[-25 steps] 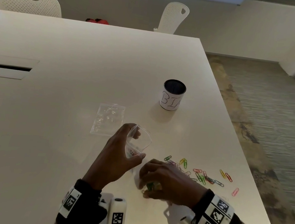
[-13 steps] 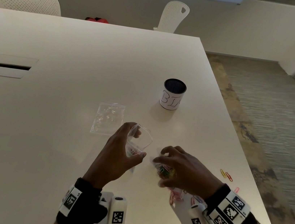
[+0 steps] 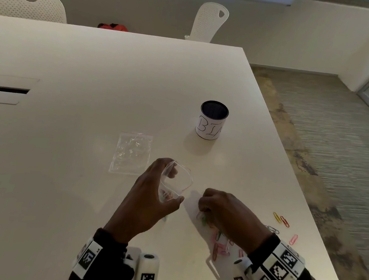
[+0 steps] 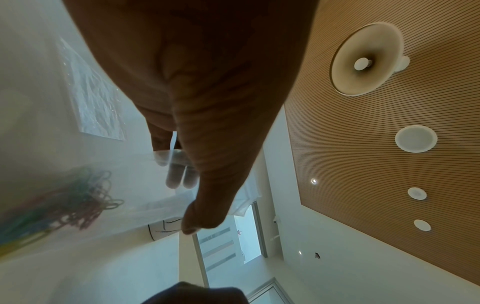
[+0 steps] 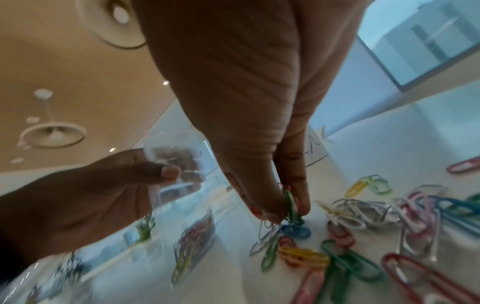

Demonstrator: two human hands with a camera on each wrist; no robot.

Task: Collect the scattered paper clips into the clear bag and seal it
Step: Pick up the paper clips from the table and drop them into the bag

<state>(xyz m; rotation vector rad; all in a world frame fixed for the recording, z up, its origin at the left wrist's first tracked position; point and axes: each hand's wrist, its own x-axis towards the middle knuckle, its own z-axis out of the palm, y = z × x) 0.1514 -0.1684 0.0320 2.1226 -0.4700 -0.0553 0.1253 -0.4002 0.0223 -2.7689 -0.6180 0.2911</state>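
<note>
The bag (image 3: 174, 182) was held open by the left hand (image 3: 146, 203). Clips (image 5: 291, 205) were pinched by the right hand (image 3: 227, 213); some could be dropped if squeezed loosely.

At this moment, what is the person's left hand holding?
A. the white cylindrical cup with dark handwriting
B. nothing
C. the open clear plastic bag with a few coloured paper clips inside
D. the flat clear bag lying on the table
C: the left hand grips the open clear plastic bag, with coloured paper clips visible inside it.

Blurred paper clips (image 4: 59, 205) inside bag (image 4: 145, 185)
</note>
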